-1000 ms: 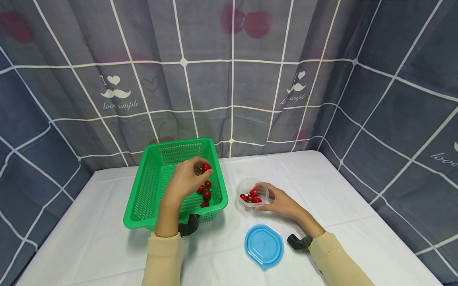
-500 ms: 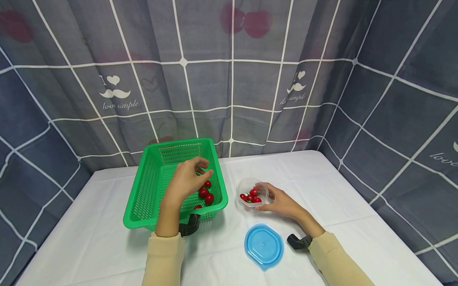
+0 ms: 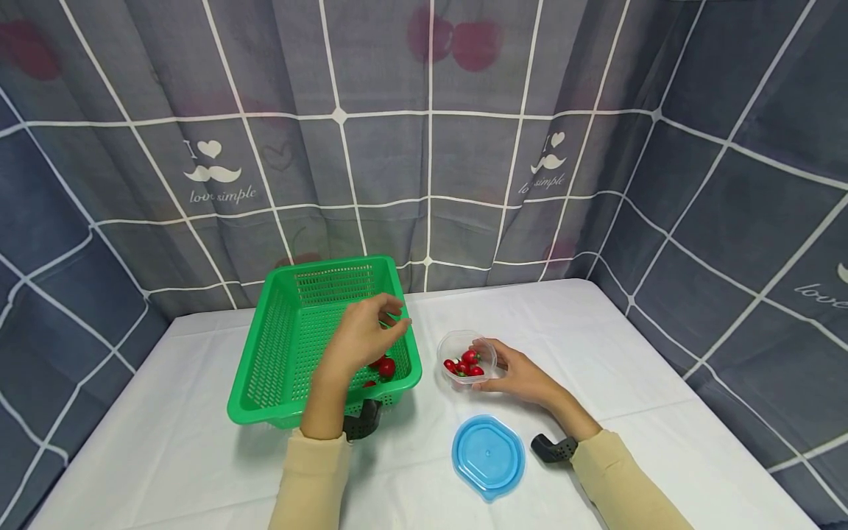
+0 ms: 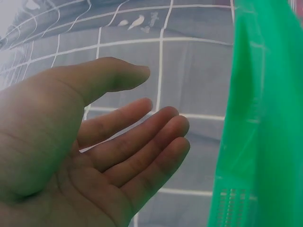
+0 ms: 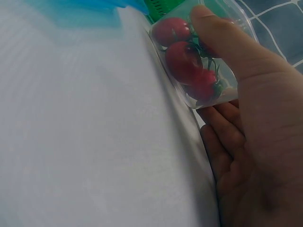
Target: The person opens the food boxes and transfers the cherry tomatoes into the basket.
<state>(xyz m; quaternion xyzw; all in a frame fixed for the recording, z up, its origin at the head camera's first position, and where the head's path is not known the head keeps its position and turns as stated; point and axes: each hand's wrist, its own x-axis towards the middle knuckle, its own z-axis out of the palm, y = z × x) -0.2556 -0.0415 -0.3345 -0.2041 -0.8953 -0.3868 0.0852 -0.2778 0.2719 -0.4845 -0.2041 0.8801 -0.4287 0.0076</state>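
My left hand (image 3: 367, 333) hovers over the right side of the green basket (image 3: 278, 346). Its thumb and relaxed fingers stand apart in the left wrist view, with nothing between them. Under the wrist lie red cherry tomatoes (image 3: 386, 367) in the basket; the hand and forearm hide part of that pile. On the white cloth to the right, my right hand (image 3: 520, 374) grips a small clear plastic container (image 3: 453, 340), thumb on the near side. Several cherry tomatoes (image 5: 183, 63) with green stems lie inside it.
A blue lid (image 3: 489, 456) lies flat on the white tablecloth (image 3: 411, 471), nearer than the container. Behind the table hangs a grey curtain (image 3: 391, 162) with white lines, and it continues along both sides.
A second ago my left hand pinched a cherry tomato; it let it drop into the basket, where the tomatoes shifted. The hand then moved right. The right hand stays still.
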